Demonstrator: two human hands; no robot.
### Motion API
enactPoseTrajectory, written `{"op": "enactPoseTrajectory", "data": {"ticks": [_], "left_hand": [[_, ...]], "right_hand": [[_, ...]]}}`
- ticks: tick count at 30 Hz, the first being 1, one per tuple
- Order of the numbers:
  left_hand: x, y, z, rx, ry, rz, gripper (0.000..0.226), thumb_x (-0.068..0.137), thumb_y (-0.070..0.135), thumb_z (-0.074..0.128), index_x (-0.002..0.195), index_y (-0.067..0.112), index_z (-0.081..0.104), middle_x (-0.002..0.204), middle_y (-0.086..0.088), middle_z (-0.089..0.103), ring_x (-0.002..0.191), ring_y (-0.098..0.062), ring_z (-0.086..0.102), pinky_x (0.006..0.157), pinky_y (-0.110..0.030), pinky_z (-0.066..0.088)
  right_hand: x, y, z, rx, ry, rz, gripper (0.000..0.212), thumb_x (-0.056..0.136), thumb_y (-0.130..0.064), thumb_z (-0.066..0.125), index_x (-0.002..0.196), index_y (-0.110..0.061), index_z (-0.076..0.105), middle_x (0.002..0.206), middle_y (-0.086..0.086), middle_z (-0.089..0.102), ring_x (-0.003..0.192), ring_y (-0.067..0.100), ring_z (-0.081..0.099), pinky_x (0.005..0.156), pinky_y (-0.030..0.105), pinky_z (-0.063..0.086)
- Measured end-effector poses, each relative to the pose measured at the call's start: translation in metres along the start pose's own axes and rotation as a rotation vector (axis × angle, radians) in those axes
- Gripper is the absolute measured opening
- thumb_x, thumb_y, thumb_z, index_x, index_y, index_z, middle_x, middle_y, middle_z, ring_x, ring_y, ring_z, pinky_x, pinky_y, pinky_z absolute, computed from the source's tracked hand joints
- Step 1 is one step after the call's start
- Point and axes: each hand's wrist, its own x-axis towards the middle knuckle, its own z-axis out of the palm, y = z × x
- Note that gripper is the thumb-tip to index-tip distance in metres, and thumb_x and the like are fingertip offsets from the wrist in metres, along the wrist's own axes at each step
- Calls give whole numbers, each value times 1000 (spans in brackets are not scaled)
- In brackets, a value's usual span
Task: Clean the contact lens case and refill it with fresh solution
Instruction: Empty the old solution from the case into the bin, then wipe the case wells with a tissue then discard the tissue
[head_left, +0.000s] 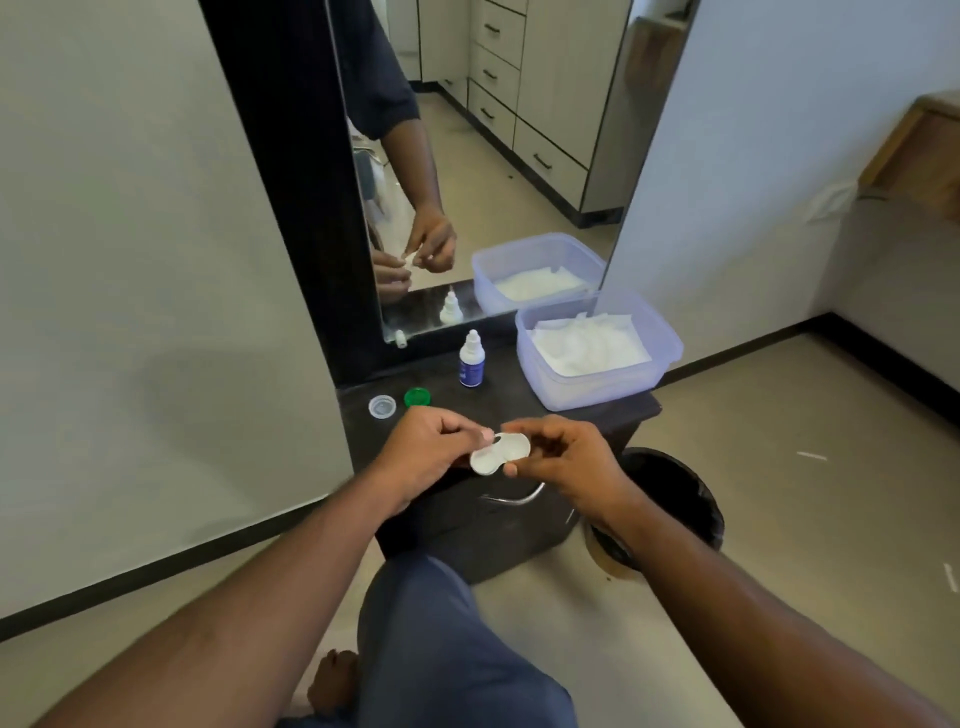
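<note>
- Both caps off: clear cap (382, 406) and green cap (417, 397) at centre-left on the surface (519, 400).
- Contact lens case (500, 453) pinched at centre by left hand (431, 452) and right hand (566, 467), each grip closed on it.
- Solution bottle (471, 359) untouched; refill and recapping apparently left.

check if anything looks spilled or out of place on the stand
Nothing looks spilled. Both caps, clear and green, lie off the lens case, as expected mid-clean. The solution bottle stands upright.

White twin-well lens case (500, 453) sits uncapped, tilted, pinched at both ends above the dark counter's front edge. Its clear cap (382, 406) and green cap (417, 397) lie at ten o'clock. The capped solution bottle (471, 360) stands upright at twelve.
</note>
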Motion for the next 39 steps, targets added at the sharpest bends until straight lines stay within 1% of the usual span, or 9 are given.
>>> {"op": "enactPoseTrajectory", "data": {"ticks": [3,7,12,14,22,28,32,36,39], "left_hand": [[10,2,-11,60,-96,-60,6,78,13,75,81,8,77,85,-13,75,77,-16,65,80,-29,50],[23,-1,-19,11,-82,-110,2,74,4,75,72,5,76,77,-19,70,73,-25,62,72,-34,50],[35,-6,-18,-95,-28,-142,7,76,0,70,69,1,72,73,-17,63,68,-24,59,60,-27,51],[37,-10,-17,-86,-11,-125,7,76,0,69,69,-2,70,73,-17,60,68,-26,55,62,-29,47],[36,-13,-9,-6,57,-45,6,78,-2,68,74,-6,69,64,-11,58,49,-4,49,46,-13,41],[39,-17,-10,-19,55,-45,6,79,0,69,73,-3,71,67,-11,63,58,-12,56,51,-18,48],[39,-16,-10,-33,54,-41,7,79,0,69,73,-3,71,66,-10,64,56,-10,56,50,-17,48],[39,-16,-10,-32,50,-39,9,79,-1,68,70,-4,68,62,-9,61,47,-4,52,46,-14,44],[40,-15,-12,-11,40,-35,16,79,-1,68,63,0,65,58,-7,57,43,-1,47,44,-13,40]], "right_hand": [[8,-1,8,-18,-3,-26,44,66,0,83,100,-25,72,93,12,69,70,18,55,74,30,53],[9,0,10,-69,-6,25,51,70,-4,81,117,-18,66,86,3,66,67,13,54,73,22,54],[18,-27,-37,-129,285,-72,20,80,-14,75,96,-24,73,89,-9,72,79,0,63,77,10,49],[36,-38,-62,-243,332,-100,14,83,-16,72,96,-20,75,94,-5,73,80,1,63,80,17,50],[125,-31,-103,-910,-73,123,21,81,-11,73,102,-10,72,105,7,69,88,18,62,82,22,46],[139,-23,-104,-945,92,127,24,76,-12,78,97,-11,67,102,5,64,88,19,58,80,23,46],[140,-20,-104,-935,6,187,25,75,-20,79,97,-13,71,101,5,67,86,20,61,84,25,50],[138,-21,-99,-915,53,178,29,74,-37,79,90,-16,67,86,0,64,79,19,59,76,25,50],[140,-20,-93,-967,83,162,20,80,-23,74,95,-11,68,86,5,64,78,19,59,81,27,51]]}}
